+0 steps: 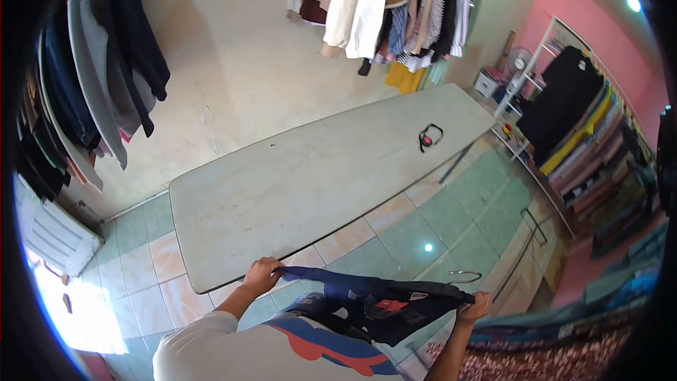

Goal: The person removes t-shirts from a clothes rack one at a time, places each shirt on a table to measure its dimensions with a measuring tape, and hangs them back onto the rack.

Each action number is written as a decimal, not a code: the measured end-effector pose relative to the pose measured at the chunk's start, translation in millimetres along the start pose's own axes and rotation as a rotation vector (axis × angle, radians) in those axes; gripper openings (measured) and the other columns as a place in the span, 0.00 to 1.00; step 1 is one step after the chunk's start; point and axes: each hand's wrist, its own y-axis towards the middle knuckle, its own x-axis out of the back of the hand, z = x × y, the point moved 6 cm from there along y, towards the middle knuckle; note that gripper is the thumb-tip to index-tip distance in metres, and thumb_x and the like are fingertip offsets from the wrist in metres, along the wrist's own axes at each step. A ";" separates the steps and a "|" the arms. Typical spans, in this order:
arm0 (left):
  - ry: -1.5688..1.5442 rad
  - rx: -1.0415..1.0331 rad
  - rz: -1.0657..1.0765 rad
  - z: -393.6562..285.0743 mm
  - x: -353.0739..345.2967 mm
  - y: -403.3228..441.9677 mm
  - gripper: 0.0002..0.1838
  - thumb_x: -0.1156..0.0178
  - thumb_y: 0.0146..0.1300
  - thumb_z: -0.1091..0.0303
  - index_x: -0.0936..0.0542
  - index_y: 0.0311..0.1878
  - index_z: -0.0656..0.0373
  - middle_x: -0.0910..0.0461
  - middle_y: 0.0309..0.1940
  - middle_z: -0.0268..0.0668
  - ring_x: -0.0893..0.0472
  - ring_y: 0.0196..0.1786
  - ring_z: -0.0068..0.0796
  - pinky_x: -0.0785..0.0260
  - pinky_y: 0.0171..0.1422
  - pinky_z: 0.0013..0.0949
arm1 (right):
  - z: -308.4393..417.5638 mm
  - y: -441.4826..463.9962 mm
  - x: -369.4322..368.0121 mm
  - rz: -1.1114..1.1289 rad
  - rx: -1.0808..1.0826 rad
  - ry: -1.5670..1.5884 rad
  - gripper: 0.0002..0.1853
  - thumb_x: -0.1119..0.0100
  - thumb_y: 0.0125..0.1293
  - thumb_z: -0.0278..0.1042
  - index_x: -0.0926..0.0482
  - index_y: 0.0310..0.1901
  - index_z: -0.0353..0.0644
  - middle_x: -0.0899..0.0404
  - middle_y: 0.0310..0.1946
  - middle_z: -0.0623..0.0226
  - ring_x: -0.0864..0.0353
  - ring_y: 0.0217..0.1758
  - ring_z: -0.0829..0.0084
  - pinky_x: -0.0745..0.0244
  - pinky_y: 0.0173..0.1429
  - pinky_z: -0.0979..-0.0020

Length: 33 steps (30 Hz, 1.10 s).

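The left hand [262, 274] has its fingers closed on one end of a dark navy garment [405, 316], and the right hand [480, 304] grips the opposite end. The garment is stretched between the two hands, close in front of the person's pale shirt [240, 353], its upper edge nearly straight and its lower part hanging in folds. A reddish patch shows on it. A curved metal hook [464, 276] shows just above the garment, near the right hand.

Beyond the hands stands a long, pale counter [303, 190]; near its far right end lies a black looped item [430, 139] with a red part. Tiles [405, 243] cover the floor. Clothes hang on the wall at upper left [99, 63] and top centre [388, 10], with a full clothes rack [568, 109] at right.
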 end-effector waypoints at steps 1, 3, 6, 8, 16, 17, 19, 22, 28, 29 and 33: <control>0.055 0.039 -0.063 1.4 4.6 -5.4 0.07 0.41 0.52 0.72 0.22 0.36 0.57 0.22 0.32 0.42 0.23 0.39 0.43 0.30 0.43 0.39 | -6.4 4.5 -16.5 -0.008 0.028 0.038 0.21 0.62 0.67 0.50 0.34 0.25 0.41 0.34 0.19 0.60 0.33 0.22 0.58 0.39 0.26 0.61; 0.106 0.111 -0.133 5.1 3.3 -9.5 0.05 0.42 0.53 0.72 0.22 0.34 0.59 0.21 0.30 0.43 0.23 0.39 0.43 0.30 0.42 0.39 | -22.8 18.9 -49.2 -0.052 0.079 0.105 0.19 0.60 0.67 0.49 0.34 0.28 0.42 0.34 0.19 0.60 0.33 0.21 0.59 0.40 0.26 0.62; -0.130 0.305 -0.303 19.5 4.2 -8.6 0.05 0.45 0.59 0.69 0.23 0.35 0.59 0.22 0.30 0.42 0.22 0.36 0.45 0.31 0.39 0.39 | -35.8 51.0 -92.4 -0.069 0.119 0.181 0.17 0.59 0.66 0.48 0.35 0.29 0.42 0.34 0.20 0.61 0.33 0.21 0.59 0.41 0.23 0.61; -0.175 0.385 -0.350 15.7 4.1 6.4 0.05 0.46 0.60 0.69 0.24 0.36 0.60 0.22 0.29 0.43 0.22 0.34 0.45 0.31 0.38 0.39 | -43.9 72.3 -122.0 -0.048 0.143 0.211 0.17 0.59 0.67 0.48 0.35 0.29 0.42 0.35 0.20 0.60 0.33 0.21 0.58 0.41 0.23 0.61; -0.053 0.314 -0.506 -17.5 12.7 64.6 0.07 0.44 0.60 0.65 0.28 0.37 0.58 0.24 0.25 0.42 0.23 0.29 0.46 0.31 0.34 0.39 | -89.0 169.6 -216.3 -0.003 0.217 0.249 0.15 0.58 0.65 0.43 0.33 0.34 0.37 0.35 0.22 0.54 0.33 0.24 0.52 0.39 0.26 0.56; 0.009 0.270 -0.457 -21.9 14.3 68.8 0.09 0.41 0.58 0.64 0.27 0.36 0.57 0.23 0.25 0.40 0.23 0.29 0.45 0.31 0.33 0.38 | -91.9 176.3 -231.2 0.005 0.219 0.265 0.15 0.58 0.65 0.43 0.33 0.34 0.37 0.35 0.22 0.54 0.33 0.24 0.52 0.39 0.26 0.56; 0.087 0.278 -0.461 -29.4 21.6 72.1 0.10 0.39 0.55 0.63 0.27 0.34 0.57 0.23 0.25 0.39 0.23 0.29 0.44 0.31 0.32 0.38 | -86.9 194.6 -263.7 0.009 0.307 0.281 0.11 0.54 0.61 0.37 0.33 0.35 0.36 0.33 0.23 0.54 0.32 0.25 0.51 0.37 0.28 0.55; 0.205 0.324 -0.521 -30.0 25.7 74.7 0.11 0.37 0.52 0.63 0.26 0.33 0.57 0.24 0.25 0.38 0.23 0.28 0.42 0.31 0.32 0.37 | -68.1 227.6 -316.7 0.109 0.356 0.369 0.09 0.47 0.54 0.29 0.32 0.34 0.35 0.30 0.25 0.53 0.29 0.27 0.50 0.34 0.30 0.56; 0.391 0.586 -0.714 -28.7 49.4 99.8 0.08 0.39 0.54 0.66 0.26 0.34 0.57 0.23 0.27 0.40 0.23 0.30 0.44 0.31 0.32 0.39 | 3.5 286.7 -444.8 0.293 0.419 0.507 0.14 0.36 0.45 0.25 0.29 0.34 0.35 0.27 0.30 0.54 0.26 0.34 0.52 0.31 0.36 0.59; 0.419 0.636 -0.724 -23.5 51.6 107.2 0.08 0.40 0.55 0.65 0.26 0.34 0.57 0.23 0.28 0.40 0.22 0.30 0.44 0.31 0.32 0.39 | 18.8 291.4 -463.1 0.241 0.477 0.561 0.16 0.33 0.43 0.29 0.29 0.33 0.37 0.28 0.27 0.58 0.26 0.30 0.57 0.32 0.32 0.61; 0.528 0.720 -0.680 2.1 57.6 135.1 0.08 0.43 0.58 0.63 0.26 0.34 0.57 0.22 0.29 0.40 0.22 0.31 0.44 0.30 0.32 0.41 | 62.9 281.2 -553.7 0.470 0.533 0.682 0.12 0.39 0.55 0.37 0.31 0.28 0.40 0.29 0.23 0.61 0.27 0.28 0.59 0.31 0.31 0.63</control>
